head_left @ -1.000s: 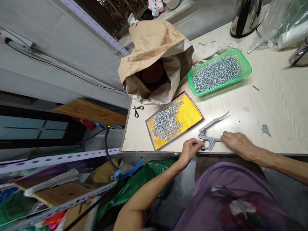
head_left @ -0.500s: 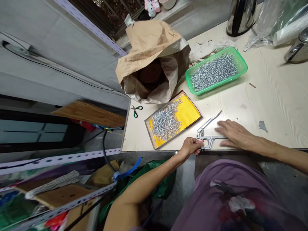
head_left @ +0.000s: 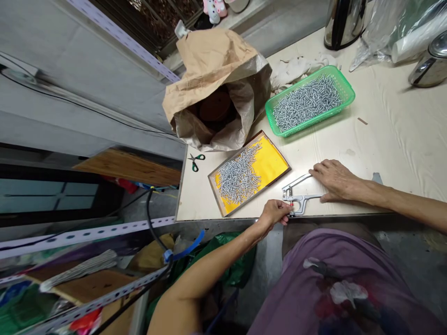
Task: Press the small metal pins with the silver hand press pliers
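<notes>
Silver hand-press pliers (head_left: 303, 199) lie at the table's front edge, handles spread to the right. My right hand (head_left: 337, 180) grips them, fingers over the upper handle and thumb at the lower one. Closed in a pinch, my left hand (head_left: 274, 215) is at the jaw end, beside a small red part; whatever its fingertips hold is too small to make out. Just left of the pliers is a shallow tray with a yellow bottom (head_left: 270, 163), holding a heap of small metal pins (head_left: 239, 177). Behind it, a green plastic basket (head_left: 314, 122) is full of similar metal pieces (head_left: 307, 102).
An open brown paper bag (head_left: 216, 56) stands behind the tray. Green-handled scissors (head_left: 196, 162) lie near the table's left edge. At the back right are a kettle (head_left: 344, 23), clear plastic bags (head_left: 380, 35) and a metal pot (head_left: 431, 60). A metal rack (head_left: 104, 291) stands at lower left.
My right hand has gone from open fingers beside the pliers to gripping both handles. The upper handle has swung down somewhat. My left hand stays at the jaws.
</notes>
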Action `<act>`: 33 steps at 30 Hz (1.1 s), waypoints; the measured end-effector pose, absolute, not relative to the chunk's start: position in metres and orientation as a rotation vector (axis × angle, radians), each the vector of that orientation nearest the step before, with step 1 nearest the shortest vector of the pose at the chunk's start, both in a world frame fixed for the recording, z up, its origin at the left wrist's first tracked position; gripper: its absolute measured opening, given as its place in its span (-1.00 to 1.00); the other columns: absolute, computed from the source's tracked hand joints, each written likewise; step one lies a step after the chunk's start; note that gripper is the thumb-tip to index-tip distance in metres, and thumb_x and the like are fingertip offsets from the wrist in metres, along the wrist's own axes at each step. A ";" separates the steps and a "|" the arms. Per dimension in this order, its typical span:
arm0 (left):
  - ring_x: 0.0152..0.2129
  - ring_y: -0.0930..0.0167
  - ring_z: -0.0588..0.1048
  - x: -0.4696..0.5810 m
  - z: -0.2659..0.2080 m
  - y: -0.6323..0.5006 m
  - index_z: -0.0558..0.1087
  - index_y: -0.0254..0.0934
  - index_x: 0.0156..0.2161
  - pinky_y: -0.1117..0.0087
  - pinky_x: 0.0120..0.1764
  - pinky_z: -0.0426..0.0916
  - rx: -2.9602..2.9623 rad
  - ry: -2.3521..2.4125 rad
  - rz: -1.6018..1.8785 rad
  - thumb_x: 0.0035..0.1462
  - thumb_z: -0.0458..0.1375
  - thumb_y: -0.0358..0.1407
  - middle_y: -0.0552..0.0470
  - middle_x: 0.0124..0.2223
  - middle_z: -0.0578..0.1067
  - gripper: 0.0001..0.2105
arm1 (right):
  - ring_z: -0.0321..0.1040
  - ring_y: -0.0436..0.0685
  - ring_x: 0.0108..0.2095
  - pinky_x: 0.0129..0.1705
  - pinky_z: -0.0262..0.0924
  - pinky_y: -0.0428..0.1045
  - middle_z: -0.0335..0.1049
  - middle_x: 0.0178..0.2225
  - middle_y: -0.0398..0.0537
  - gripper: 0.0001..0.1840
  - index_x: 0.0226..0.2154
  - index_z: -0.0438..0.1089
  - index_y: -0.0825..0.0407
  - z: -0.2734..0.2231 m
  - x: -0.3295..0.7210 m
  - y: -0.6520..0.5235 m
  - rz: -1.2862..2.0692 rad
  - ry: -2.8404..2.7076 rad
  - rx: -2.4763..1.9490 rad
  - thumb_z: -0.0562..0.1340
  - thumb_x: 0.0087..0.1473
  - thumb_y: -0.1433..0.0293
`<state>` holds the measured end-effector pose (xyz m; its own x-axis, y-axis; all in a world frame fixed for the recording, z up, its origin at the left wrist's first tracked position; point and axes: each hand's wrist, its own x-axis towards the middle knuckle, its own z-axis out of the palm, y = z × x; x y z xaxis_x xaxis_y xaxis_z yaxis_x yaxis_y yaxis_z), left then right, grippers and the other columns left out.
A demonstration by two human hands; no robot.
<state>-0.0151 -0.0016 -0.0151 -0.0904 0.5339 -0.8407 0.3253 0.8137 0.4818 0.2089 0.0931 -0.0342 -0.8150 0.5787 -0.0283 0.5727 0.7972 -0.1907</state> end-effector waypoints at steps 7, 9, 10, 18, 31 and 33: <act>-0.45 0.40 0.50 -0.018 -0.014 -0.015 0.47 -0.35 -0.38 0.37 -0.33 0.43 1.452 1.854 0.217 0.16 0.20 -0.22 0.01 -0.43 0.49 -0.80 | 0.21 0.29 -0.15 -0.21 0.08 0.08 0.36 -0.16 0.13 -0.58 -0.18 0.38 0.06 -0.031 0.209 0.085 0.367 -2.897 -0.999 0.39 -0.08 0.21; -0.20 0.29 0.49 -0.012 -0.014 -0.012 0.48 -0.32 -0.18 0.25 -0.12 0.42 1.860 1.778 0.309 0.17 0.20 -0.22 -0.10 -0.18 0.51 -0.79 | 0.21 0.28 -0.16 -0.23 0.10 0.07 0.35 -0.16 0.14 -0.58 -0.18 0.38 0.07 -0.031 0.209 0.082 0.382 -2.884 -1.010 0.40 -0.08 0.24; -0.10 0.25 0.45 -0.007 -0.016 -0.008 0.44 -0.31 -0.07 0.19 -0.04 0.39 2.019 1.693 0.329 0.16 0.21 -0.20 -0.15 -0.07 0.49 -0.72 | 0.21 0.28 -0.16 -0.23 0.10 0.07 0.35 -0.16 0.14 -0.58 -0.17 0.37 0.07 -0.030 0.209 0.082 0.388 -2.881 -1.010 0.40 -0.08 0.24; -0.03 0.17 0.35 0.022 -0.029 0.040 0.16 -0.36 0.19 0.12 0.02 0.31 2.403 1.373 0.031 0.14 0.22 -0.17 -0.22 0.09 0.35 -0.41 | 0.23 0.28 -0.15 -0.19 0.19 0.08 0.36 -0.12 0.14 -0.35 -0.05 0.34 0.10 -0.027 0.216 0.085 0.441 -2.932 -1.037 0.45 -0.18 0.18; -0.05 0.22 0.41 0.039 -0.055 0.035 0.38 -0.30 -0.09 0.19 -0.02 0.34 2.412 1.555 0.222 0.26 0.05 -0.38 -0.16 -0.10 0.47 -0.85 | 0.24 0.16 -0.22 -0.22 0.15 -0.01 0.36 -0.31 0.05 -0.84 -0.31 0.40 0.08 -0.025 0.211 0.072 0.322 -2.845 -1.206 0.12 0.22 0.40; 0.13 0.16 0.32 0.046 -0.066 0.024 0.33 -0.33 0.05 0.06 0.10 0.28 2.395 1.587 0.379 0.26 -0.04 -0.46 -0.27 0.12 0.40 -0.72 | 0.25 0.20 -0.18 -0.20 0.17 0.01 0.35 -0.25 0.09 -0.79 -0.23 0.42 0.12 -0.022 0.213 0.077 0.304 -2.859 -1.271 0.25 0.12 0.31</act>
<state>0.0465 0.0236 -0.0663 0.3755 0.9233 0.0808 0.8603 -0.3797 0.3402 0.2128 0.0769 -0.0217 -0.6728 0.7355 -0.0801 0.7358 0.6541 -0.1754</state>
